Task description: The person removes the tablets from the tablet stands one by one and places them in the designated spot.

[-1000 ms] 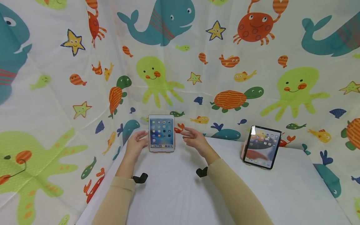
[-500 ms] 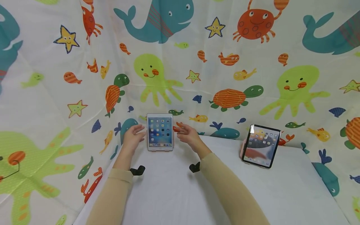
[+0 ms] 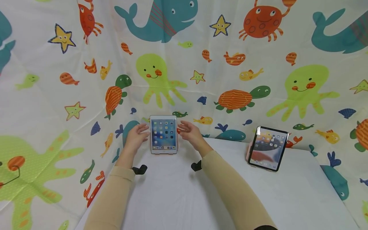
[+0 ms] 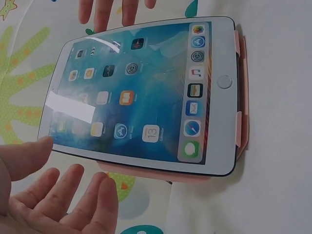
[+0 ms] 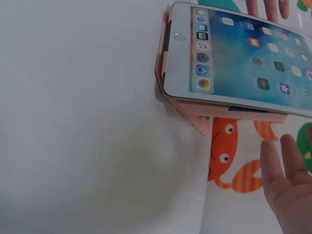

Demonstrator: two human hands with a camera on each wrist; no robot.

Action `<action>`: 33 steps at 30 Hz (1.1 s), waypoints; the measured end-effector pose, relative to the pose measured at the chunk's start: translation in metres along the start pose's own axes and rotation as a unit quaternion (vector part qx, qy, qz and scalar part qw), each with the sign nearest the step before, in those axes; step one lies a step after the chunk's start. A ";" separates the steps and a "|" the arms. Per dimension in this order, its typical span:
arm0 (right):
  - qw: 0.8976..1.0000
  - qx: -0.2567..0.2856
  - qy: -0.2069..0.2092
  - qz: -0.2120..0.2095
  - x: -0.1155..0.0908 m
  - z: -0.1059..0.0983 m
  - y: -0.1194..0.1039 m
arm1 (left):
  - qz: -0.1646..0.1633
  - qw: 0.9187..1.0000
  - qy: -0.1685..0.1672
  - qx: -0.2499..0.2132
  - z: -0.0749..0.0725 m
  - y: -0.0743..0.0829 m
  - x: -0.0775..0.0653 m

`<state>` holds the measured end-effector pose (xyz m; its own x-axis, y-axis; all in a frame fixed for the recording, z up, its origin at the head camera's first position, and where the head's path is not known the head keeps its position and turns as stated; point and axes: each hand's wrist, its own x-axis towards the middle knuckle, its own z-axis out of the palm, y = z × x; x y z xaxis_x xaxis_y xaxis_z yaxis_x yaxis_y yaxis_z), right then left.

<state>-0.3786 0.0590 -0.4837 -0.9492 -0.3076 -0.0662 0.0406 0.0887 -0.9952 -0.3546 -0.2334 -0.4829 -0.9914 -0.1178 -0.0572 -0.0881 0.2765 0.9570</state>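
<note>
A white tablet [image 3: 163, 134] stands propped at the back of the table, its lit screen covered with app icons. Behind it is a pink stand [image 5: 243, 111], whose small front lips [image 4: 239, 129] catch the tablet's lower edge. My left hand [image 3: 136, 138] is held beside the tablet's left edge with fingers extended. In the left wrist view, its thumb [image 4: 29, 158] overlaps the tablet's corner; whether it touches, I cannot tell. On the other side, my right hand [image 3: 193, 135] is raised with loosely bent fingers, a gap away from the tablet's right edge. Neither hand grips anything.
A second tablet [image 3: 268, 148] with a black border leans at an angle on a pink stand [image 3: 248, 152] to the right. White cloth covers the table [image 3: 169, 195]. Behind and to the left hangs a curtain [image 3: 178, 92] printed with sea animals.
My right hand has moved left, closer to the white tablet. The left hand stays beside the opposite edge. The head view has shifted slightly; both tablets keep their places.
</note>
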 end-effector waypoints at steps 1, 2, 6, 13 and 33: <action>1.000 0.000 0.001 0.003 0.001 0.000 -0.001 | 0.001 1.000 -0.001 0.003 0.000 0.001 0.001; 1.000 0.000 0.003 0.006 0.002 0.001 -0.002 | 0.004 1.000 -0.002 0.005 0.000 0.001 0.001; 1.000 0.006 0.012 0.016 0.006 0.002 -0.004 | 0.014 1.000 -0.004 0.007 0.001 0.004 0.004; 0.999 0.023 0.033 0.026 0.011 0.001 -0.005 | 0.018 1.000 -0.004 -0.005 0.004 0.008 0.009; 0.998 0.040 0.041 0.016 0.013 0.006 -0.009 | 0.018 0.999 0.011 -0.028 0.001 0.009 0.017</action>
<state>-0.3894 0.0489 -0.4758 -0.9694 -0.2266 -0.0949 0.0927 0.0206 -0.9955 -0.3725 -0.2317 -0.4754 -0.9913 -0.1304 -0.0176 -0.0472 0.2274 0.9727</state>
